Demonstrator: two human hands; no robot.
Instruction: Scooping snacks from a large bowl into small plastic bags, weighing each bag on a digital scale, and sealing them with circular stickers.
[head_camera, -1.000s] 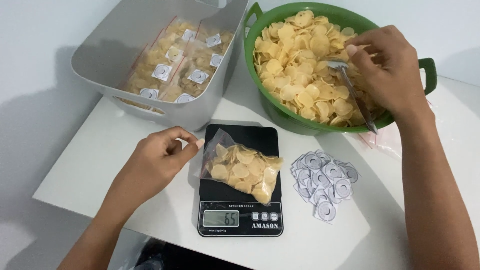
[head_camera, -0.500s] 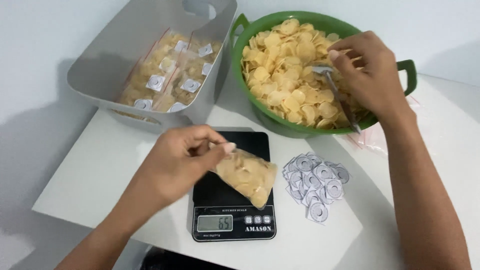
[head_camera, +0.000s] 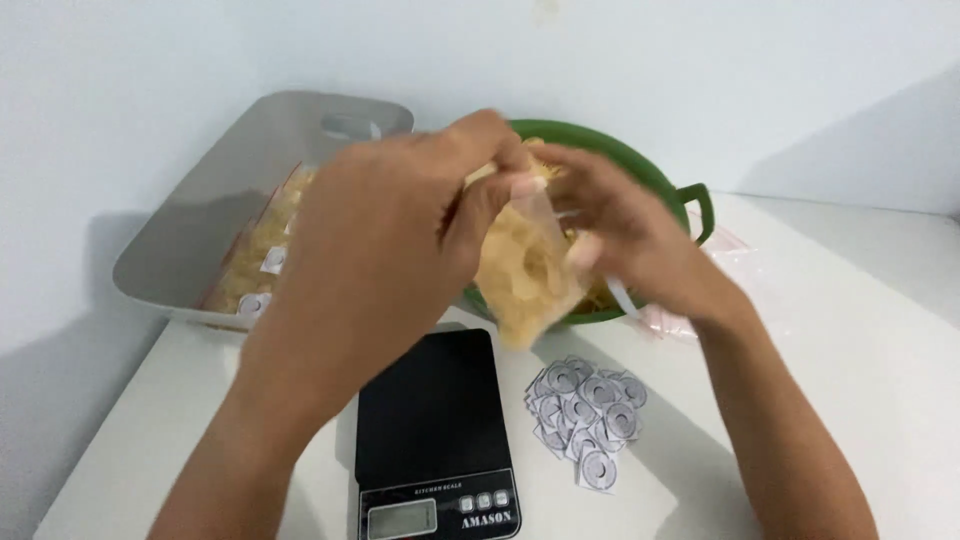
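A small clear bag of yellow chips (head_camera: 525, 270) hangs in the air above the black kitchen scale (head_camera: 432, 420). My left hand (head_camera: 390, 240) pinches the bag's top edge. My right hand (head_camera: 620, 235) holds the same top edge from the other side, in front of the green bowl (head_camera: 660, 180) of chips. A spoon handle (head_camera: 622, 296) shows under my right hand. The scale's platform has nothing on it.
A grey tub (head_camera: 190, 230) with several filled, labelled bags stands at the back left. A heap of round paper labels (head_camera: 585, 405) lies right of the scale. Empty clear bags (head_camera: 735, 245) lie beside the bowl on the white table (head_camera: 870, 330).
My left hand lifted the bag of chips off the scale. My right hand left the bowl and joined it at the bag's top. The view tilted upward.
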